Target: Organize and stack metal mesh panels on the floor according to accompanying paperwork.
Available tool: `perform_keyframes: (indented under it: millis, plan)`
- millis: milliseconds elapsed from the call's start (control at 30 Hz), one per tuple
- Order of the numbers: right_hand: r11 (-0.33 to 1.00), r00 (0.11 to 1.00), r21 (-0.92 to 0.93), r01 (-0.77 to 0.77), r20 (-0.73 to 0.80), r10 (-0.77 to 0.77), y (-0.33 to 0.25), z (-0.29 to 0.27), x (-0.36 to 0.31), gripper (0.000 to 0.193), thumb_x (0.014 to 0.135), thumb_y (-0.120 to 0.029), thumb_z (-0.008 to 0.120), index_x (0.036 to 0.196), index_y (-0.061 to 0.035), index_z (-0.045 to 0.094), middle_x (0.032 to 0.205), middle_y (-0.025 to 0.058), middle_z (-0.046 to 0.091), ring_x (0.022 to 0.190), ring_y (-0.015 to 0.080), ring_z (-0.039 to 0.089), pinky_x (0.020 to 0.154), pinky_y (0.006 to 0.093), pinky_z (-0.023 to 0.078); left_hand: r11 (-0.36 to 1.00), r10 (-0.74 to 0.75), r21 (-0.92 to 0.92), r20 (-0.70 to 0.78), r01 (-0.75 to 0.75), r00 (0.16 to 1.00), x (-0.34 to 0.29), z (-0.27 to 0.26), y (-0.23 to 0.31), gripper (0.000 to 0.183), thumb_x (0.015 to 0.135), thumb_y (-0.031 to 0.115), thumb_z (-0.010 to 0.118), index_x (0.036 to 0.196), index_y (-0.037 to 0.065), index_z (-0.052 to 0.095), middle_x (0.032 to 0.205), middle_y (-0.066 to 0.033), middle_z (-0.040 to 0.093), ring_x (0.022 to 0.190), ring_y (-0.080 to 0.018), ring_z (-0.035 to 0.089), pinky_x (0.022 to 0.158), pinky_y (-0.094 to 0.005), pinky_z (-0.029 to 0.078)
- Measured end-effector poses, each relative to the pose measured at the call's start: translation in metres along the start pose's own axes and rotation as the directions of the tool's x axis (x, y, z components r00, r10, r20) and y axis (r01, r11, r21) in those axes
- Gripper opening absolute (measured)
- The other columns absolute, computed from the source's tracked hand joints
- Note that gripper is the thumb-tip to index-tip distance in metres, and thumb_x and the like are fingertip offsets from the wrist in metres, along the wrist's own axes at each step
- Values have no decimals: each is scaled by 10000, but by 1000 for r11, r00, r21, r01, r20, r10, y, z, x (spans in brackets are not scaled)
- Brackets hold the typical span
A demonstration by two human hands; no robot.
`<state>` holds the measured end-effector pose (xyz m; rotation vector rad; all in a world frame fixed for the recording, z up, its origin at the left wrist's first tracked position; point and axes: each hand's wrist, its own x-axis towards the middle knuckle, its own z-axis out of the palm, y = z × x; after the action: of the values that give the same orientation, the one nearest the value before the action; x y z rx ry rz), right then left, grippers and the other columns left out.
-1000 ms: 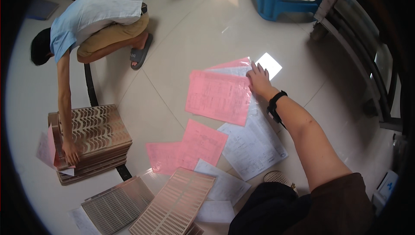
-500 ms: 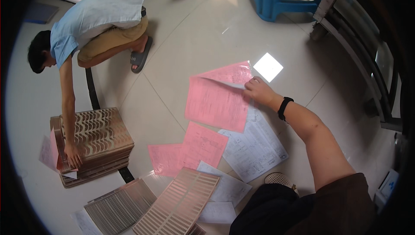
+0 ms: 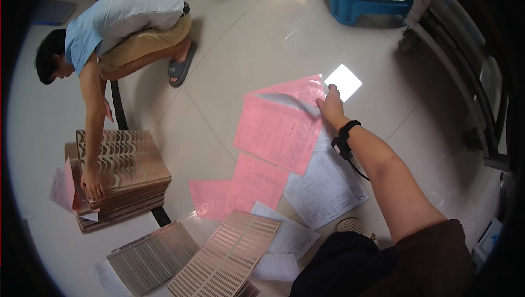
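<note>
Pink printed sheet (image 3: 279,133) on floor (image 3: 262,24), lying partly over second pink sheet (image 3: 290,86), upper edge curled up. Right hand (image 3: 331,106) at right edge, thumb and forefinger apart; cannot tell whether pinching sheet. White printed sheets (image 3: 328,190) partly covered below. Nearer, smaller pink sheets (image 3: 260,179) and slotted plate (image 3: 224,259). At left, crouching person (image 3: 131,7) reaching onto stack of patterned plates (image 3: 134,160).

The blue stool (image 3: 344,2) is cut off at upper right, the slotted panel (image 3: 227,256) at the bottom; print on the pink sheets (image 3: 279,136) is too small to read.
</note>
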<state>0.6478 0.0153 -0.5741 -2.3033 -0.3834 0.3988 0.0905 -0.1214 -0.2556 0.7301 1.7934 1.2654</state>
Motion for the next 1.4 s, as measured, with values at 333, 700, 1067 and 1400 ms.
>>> perform_keyframes:
  millis: [333, 700, 1067, 1400]
  plan:
    - [992, 969, -72, -108, 215, 121, 14, 7, 32, 249, 749, -222, 702, 875, -40, 589, 949, 132, 577, 909, 324, 597, 734, 403, 478, 994, 96, -39, -71, -99, 993, 21, -85, -4, 280, 908, 69, 490, 1164, -43, 487, 1132, -122, 567, 1013, -221, 554, 889, -351, 481]
    - [722, 677, 101, 684, -456, -577, -102, -164, 10, 122, 878, -53, 565, 999, -58, 581, 820, 122, 634, 742, 174, 637, 702, 248, 471, 988, 130, -47, -237, -145, 963, -27, -138, 1, 199, 912, 146, 524, 1042, -5, 514, 927, -72, 586, 846, -163, 547, 750, -293, 464]
    - [631, 587, 356, 689, 236, -775, -239, -263, -86, 158, 924, -172, 526, 928, -17, 556, 808, -8, 539, 775, 61, 484, 715, 207, 402, 936, 318, -14, -390, -351, 864, -23, -197, -19, 175, 884, 158, 548, 994, 59, 456, 839, -12, 498, 692, -91, 444, 562, -234, 353]
    - [565, 331, 474, 675, 490, -806, -298, -211, -270, 187, 936, -211, 521, 914, -34, 578, 789, -44, 534, 745, 26, 477, 689, 184, 409, 936, 350, 159, -317, -315, 881, -25, -302, -76, 294, 925, 246, 495, 1045, -19, 539, 910, -156, 575, 774, -227, 533, 678, -364, 432]
